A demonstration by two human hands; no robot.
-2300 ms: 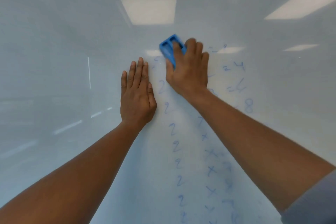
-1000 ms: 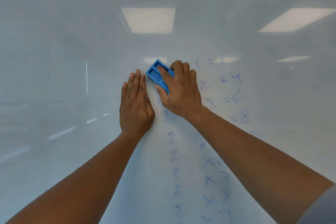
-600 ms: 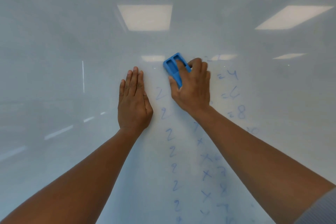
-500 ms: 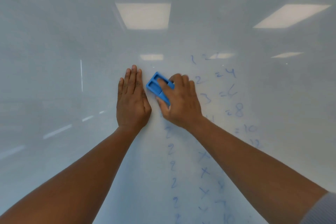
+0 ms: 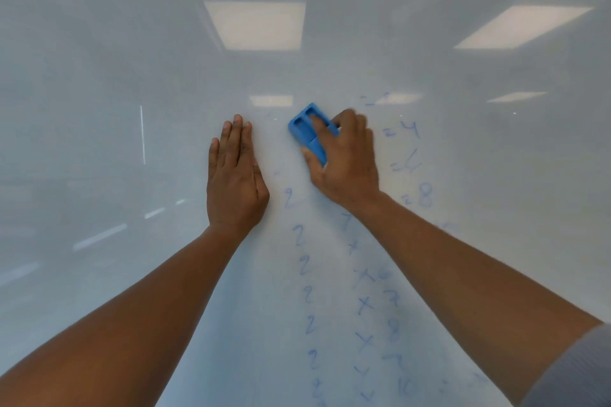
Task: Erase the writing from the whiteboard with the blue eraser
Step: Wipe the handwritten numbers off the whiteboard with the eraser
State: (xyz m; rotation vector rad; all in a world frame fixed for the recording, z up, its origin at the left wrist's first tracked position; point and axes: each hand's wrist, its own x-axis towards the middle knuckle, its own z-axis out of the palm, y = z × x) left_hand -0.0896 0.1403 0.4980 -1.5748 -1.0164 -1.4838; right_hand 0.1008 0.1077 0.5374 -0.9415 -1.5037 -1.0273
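Observation:
A glossy whiteboard (image 5: 99, 109) fills the view. Faint blue writing (image 5: 305, 294), a column of 2s, x marks and results such as =4 (image 5: 401, 130) and =8, runs down its middle and right. My right hand (image 5: 344, 162) presses the blue eraser (image 5: 305, 127) flat on the board near the top of the writing, fingers over its back. My left hand (image 5: 234, 178) lies flat on the board just left of the writing, fingers together, holding nothing.
Ceiling lights (image 5: 254, 25) reflect in the upper part of the board. A thin white vertical mark (image 5: 142, 134) shows at the left. A grey sleeve (image 5: 575, 370) covers my right upper arm at the lower right corner.
My right hand swept the eraser back and forth across the top rows; from half a second ago it moved right and up. The topmost 2s are gone. My left hand stayed put.

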